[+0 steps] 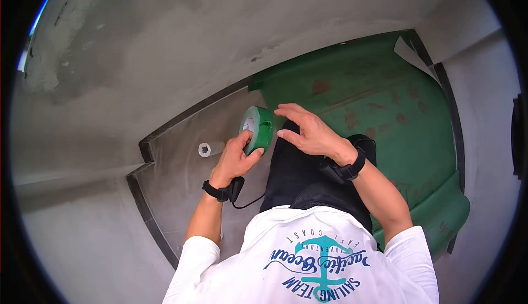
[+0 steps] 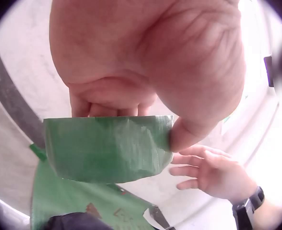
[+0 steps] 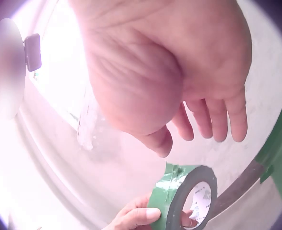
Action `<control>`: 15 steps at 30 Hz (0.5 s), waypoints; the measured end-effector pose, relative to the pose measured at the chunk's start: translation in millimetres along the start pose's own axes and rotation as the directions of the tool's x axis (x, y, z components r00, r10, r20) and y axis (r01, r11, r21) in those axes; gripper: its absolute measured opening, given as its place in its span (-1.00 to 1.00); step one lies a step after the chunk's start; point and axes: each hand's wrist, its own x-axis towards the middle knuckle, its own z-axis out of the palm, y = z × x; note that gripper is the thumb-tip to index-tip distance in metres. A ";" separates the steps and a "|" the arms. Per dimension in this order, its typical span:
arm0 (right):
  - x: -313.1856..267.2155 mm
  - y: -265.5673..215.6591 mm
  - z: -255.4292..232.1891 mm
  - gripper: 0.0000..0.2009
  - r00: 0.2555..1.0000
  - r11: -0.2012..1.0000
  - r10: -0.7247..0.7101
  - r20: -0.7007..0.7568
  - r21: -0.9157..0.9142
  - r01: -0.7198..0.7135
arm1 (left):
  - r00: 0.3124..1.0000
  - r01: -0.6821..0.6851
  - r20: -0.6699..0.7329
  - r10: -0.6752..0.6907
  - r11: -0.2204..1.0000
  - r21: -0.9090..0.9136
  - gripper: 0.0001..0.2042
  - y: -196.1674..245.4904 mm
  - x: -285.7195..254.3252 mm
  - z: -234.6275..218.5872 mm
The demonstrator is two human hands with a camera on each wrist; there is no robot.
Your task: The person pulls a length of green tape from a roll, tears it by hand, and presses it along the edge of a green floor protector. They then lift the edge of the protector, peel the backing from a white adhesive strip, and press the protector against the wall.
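A roll of green tape (image 1: 265, 130) with a white printed core is gripped by the left hand (image 1: 234, 161), its thumb on the outer face and fingers inside the core. In the left wrist view the roll (image 2: 107, 148) lies across below the palm of the left hand (image 2: 146, 57). The right hand (image 1: 313, 133) is held just to the right of the roll, fingers extended, touching nothing. In the right wrist view, the roll (image 3: 172, 196) shows below the right hand (image 3: 169, 72), with a crumpled tape end on its top edge.
Green sheeting (image 1: 396, 117) with reddish marks covers the floor on the right, its edges folded up near the wall. A whitish cylinder (image 1: 205, 150) is on the grey floor at left. Dark skirting (image 1: 198, 104) runs along the pale walls.
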 end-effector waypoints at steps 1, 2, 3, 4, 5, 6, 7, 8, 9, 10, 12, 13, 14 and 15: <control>-1.9 -1.5 0.1 -0.58 1.000 0.999 0.010 -0.022 0.038 -0.009 | 1.000 -0.021 0.001 0.021 0.999 -0.025 -0.76 4.5 3.6 2.3; -5.0 0.0 1.7 -0.56 0.999 0.997 0.023 -0.043 0.077 -0.020 | 0.999 -0.038 0.005 0.039 0.998 -0.052 -0.77 8.7 5.6 5.8; -4.2 6.7 7.7 -0.56 0.990 0.995 -0.055 -0.130 0.073 0.065 | 0.998 -0.057 0.024 0.059 0.997 -0.055 -0.77 14.5 6.8 8.0; -8.1 13.4 8.0 -0.56 0.987 0.996 -0.050 -0.155 0.059 0.060 | 0.996 -0.069 0.047 0.070 0.997 -0.031 -0.77 21.9 9.6 8.9; -11.3 11.4 5.7 -0.58 0.988 0.992 0.004 -0.157 0.122 0.015 | 0.994 -0.080 0.071 0.080 0.997 -0.006 -0.77 28.1 13.6 10.2; -14.8 10.2 5.0 -0.59 0.986 0.982 0.058 -0.156 0.188 -0.028 | 0.991 -0.099 0.092 0.099 0.995 -0.008 -0.77 32.5 17.8 12.2; -17.0 11.9 8.4 -0.71 0.957 0.987 -0.018 -0.288 0.145 0.063 | 0.988 -0.079 0.130 0.080 0.997 -0.014 -0.77 36.4 20.4 14.1; -20.2 13.0 6.1 -0.71 0.952 0.988 -0.009 -0.307 0.144 0.055 | 0.984 -0.054 0.169 0.056 0.998 -0.017 -0.76 39.7 22.1 16.6; -22.0 14.9 3.4 -0.76 0.944 0.983 0.025 -0.328 0.178 0.036 | 0.980 -0.059 0.188 0.060 0.998 -0.013 -0.76 43.1 25.0 19.0; -23.9 17.0 1.3 -0.81 0.937 0.976 0.058 -0.344 0.216 0.018 | 0.979 -0.044 0.198 0.047 0.999 -0.017 -0.76 46.1 28.4 21.0; -25.9 19.1 -9.2 -0.87 0.933 0.983 0.030 -0.358 0.180 0.038 | 0.977 -0.031 0.213 0.033 0.999 -0.015 -0.75 51.1 34.1 22.5; -27.9 20.8 -13.5 -0.88 0.929 0.983 0.039 -0.369 0.180 0.031 | 0.968 0.004 0.249 0.028 0.992 -0.128 -0.73 53.5 36.7 21.7; -29.7 21.7 -17.9 -0.89 0.924 0.984 0.045 -0.379 0.177 0.025 | 0.958 0.042 0.285 0.028 0.970 -0.239 -0.70 56.4 39.9 20.5; -31.4 22.7 -22.8 -0.89 0.920 0.984 0.043 -0.390 0.177 0.029 | 0.932 0.074 0.362 0.022 0.966 -0.250 -0.61 63.7 43.2 16.6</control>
